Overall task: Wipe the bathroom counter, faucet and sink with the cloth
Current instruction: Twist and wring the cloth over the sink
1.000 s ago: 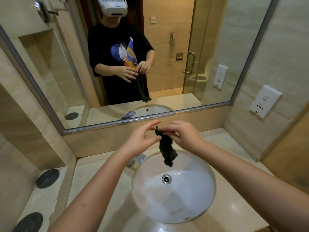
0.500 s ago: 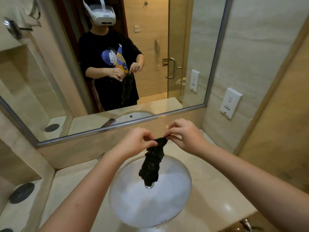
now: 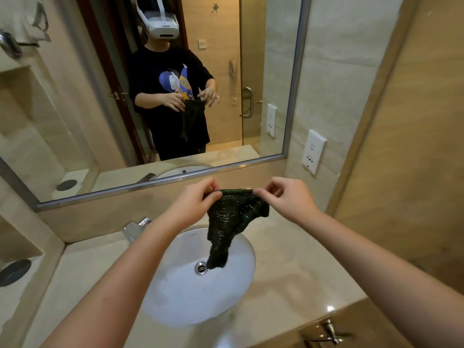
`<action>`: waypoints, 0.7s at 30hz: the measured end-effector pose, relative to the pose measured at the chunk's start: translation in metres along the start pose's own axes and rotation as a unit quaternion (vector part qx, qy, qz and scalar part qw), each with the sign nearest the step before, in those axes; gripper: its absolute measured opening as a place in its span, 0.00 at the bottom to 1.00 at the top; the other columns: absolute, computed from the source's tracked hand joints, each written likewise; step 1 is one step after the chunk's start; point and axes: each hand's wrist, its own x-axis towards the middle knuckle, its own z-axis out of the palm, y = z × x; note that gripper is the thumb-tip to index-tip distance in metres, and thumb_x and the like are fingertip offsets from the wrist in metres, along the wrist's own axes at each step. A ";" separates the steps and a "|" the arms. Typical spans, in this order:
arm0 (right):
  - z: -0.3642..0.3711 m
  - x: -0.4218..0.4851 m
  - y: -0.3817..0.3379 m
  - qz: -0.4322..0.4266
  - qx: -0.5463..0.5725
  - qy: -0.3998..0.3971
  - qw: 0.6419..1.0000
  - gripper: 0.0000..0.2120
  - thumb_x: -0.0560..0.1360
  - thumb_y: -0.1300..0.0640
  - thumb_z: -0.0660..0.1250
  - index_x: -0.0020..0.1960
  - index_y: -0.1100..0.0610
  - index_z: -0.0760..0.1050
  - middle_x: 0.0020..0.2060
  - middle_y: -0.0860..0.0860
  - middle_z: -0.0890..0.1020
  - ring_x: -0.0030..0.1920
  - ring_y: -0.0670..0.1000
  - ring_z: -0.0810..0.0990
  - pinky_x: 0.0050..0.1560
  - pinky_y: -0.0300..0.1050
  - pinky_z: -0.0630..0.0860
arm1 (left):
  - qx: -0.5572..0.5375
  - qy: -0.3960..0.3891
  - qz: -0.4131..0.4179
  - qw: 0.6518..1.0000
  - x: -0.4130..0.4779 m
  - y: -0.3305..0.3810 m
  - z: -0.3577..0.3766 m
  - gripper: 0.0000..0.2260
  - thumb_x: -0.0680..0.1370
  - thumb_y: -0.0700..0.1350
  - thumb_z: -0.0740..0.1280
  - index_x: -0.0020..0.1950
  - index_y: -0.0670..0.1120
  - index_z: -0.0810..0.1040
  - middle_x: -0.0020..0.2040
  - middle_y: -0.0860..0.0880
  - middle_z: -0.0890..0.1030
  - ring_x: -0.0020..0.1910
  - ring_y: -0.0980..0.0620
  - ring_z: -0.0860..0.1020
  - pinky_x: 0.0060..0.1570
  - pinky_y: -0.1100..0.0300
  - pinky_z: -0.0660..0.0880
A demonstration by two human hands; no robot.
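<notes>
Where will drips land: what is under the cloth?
The cloth, pinched by the left hand and right hand, hangs over the sink, near the drain. What lies behind its tip is hidden.

Big mirror (image 3: pixel 263 59) takes up the whole 12 o'clock side, with a white wall socket (image 3: pixel 313 151) just right of its frame at 2. Dark round disc (image 3: pixel 15 272) on the ledge at 9, metal handle (image 3: pixel 331 331) down at 5.

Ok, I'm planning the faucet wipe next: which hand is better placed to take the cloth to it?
Probably the left hand. Both pinch the cloth, but it is on the same side of the sink as the faucet; the right hand would have to cross over.
</notes>
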 end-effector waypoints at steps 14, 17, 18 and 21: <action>-0.008 0.013 0.029 -0.033 -0.020 0.054 0.998 0.13 0.75 0.66 0.64 0.56 0.54 0.76 0.49 0.48 0.78 0.51 0.50 0.76 0.54 0.44 0.74 | -0.017 0.089 0.003 0.996 0.017 0.016 -0.003 0.05 0.79 0.46 0.64 0.54 0.49 0.74 0.48 0.55 0.77 0.47 0.59 0.76 0.37 0.69 0.71; -0.002 0.023 0.029 -0.052 -0.081 0.048 0.994 0.11 0.75 0.66 0.62 0.54 0.56 0.79 0.46 0.50 0.78 0.49 0.53 0.76 0.53 0.47 0.74 | 0.039 0.070 0.022 0.997 0.027 0.005 -0.007 0.06 0.79 0.46 0.63 0.55 0.49 0.74 0.50 0.52 0.78 0.46 0.57 0.76 0.40 0.68 0.72; 0.001 0.026 0.029 -0.057 -0.097 0.042 0.993 0.11 0.75 0.66 0.62 0.53 0.57 0.79 0.46 0.52 0.78 0.49 0.54 0.76 0.53 0.50 0.74 | 0.055 0.061 0.024 0.996 0.030 0.000 -0.008 0.06 0.79 0.46 0.63 0.55 0.50 0.73 0.50 0.51 0.78 0.45 0.57 0.76 0.39 0.68 0.72; 0.000 0.035 0.023 -0.062 -0.080 0.072 0.992 0.09 0.76 0.65 0.64 0.52 0.57 0.79 0.46 0.52 0.81 0.49 0.52 0.77 0.54 0.48 0.74 | 0.062 0.067 0.023 0.996 0.043 -0.011 -0.016 0.04 0.80 0.48 0.62 0.54 0.52 0.72 0.49 0.52 0.78 0.44 0.57 0.77 0.38 0.66 0.73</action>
